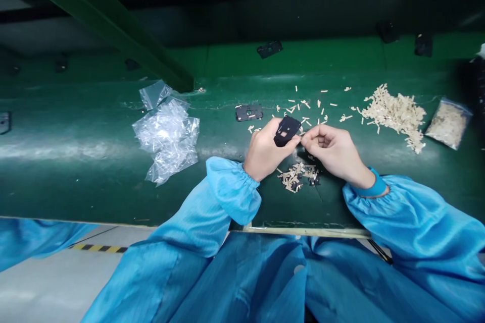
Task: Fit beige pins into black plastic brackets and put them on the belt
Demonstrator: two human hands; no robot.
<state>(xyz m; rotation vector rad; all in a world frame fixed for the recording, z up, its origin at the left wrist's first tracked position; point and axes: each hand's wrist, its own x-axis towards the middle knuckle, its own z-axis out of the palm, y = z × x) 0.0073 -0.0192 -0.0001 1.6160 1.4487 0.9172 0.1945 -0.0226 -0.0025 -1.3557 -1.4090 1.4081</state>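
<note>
A black plate with a small square hole (287, 130) is gripped between the thumb and fingers of my left hand (264, 150), tilted above the green table. My right hand (333, 150) is closed in a pinch at the plate's right edge; what its fingertips hold, if anything, is too small to make out. Below the hands lies a small pile of beige strips and black bits (295, 176). Loose beige strips (305, 104) are scattered behind the hands. Another black plate (249, 112) lies flat behind my left hand.
Clear plastic bags (166, 131) lie to the left on the green table (94, 176). A large heap of beige strips (396, 113) and a filled bag (449, 123) are on the right. More black parts (270, 49) sit farther back. A blue sleeve (38, 239) shows at lower left.
</note>
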